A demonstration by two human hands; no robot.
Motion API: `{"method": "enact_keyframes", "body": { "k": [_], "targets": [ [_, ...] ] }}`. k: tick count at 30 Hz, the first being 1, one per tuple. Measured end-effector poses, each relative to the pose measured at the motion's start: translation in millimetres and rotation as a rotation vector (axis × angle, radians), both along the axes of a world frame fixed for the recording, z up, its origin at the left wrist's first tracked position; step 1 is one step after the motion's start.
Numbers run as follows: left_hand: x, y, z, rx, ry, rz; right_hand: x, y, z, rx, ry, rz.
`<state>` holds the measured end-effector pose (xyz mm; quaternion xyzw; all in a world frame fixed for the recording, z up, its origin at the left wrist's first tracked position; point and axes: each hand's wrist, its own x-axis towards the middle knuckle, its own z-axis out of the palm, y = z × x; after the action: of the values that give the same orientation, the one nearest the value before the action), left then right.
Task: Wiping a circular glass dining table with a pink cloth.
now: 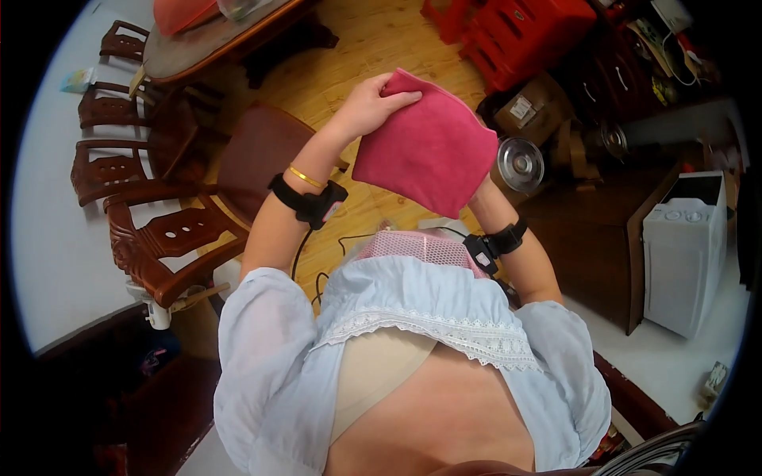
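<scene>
Pink cloth hangs spread above the wooden floor, its upper left corner pinched by the left hand, thumb in front. Mostly hidden behind the cloth's right edge, the right hand doesn't show its grip or openness.

Room runs beyond the pink cloth, hemmed by table left and red stools right.
</scene>
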<state>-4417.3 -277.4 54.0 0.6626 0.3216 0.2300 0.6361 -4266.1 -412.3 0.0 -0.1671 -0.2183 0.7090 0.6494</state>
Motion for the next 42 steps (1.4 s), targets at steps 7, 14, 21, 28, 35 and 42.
{"method": "enact_keyframes", "body": {
  "k": [7,14,21,28,35,42],
  "targets": [
    [-15.7,12.0,-27.9,0.517,0.312,0.202,6.0,16.8,-7.6,-0.033,-0.086,-0.092],
    [49.6,2.6,-11.1,1.009,0.218,-0.155,46.1,52.6,-26.8,-0.027,-0.135,-0.278],
    [135.9,87.2,-20.0,1.071,0.184,-0.313,113.9,144.5,-80.7,0.01,-0.213,-0.373],
    [231.2,178.4,-17.9,1.079,0.157,-0.326,198.5,245.6,-31.2,0.247,0.198,-0.146],
    [207.6,297.9,1.1,0.728,0.118,0.005,238.7,340.2,-9.1,-0.096,0.283,-0.198],
    [192.6,402.5,35.3,0.73,0.096,0.079,242.5,494.0,5.2,-0.108,0.204,-0.033]
  ]
}}
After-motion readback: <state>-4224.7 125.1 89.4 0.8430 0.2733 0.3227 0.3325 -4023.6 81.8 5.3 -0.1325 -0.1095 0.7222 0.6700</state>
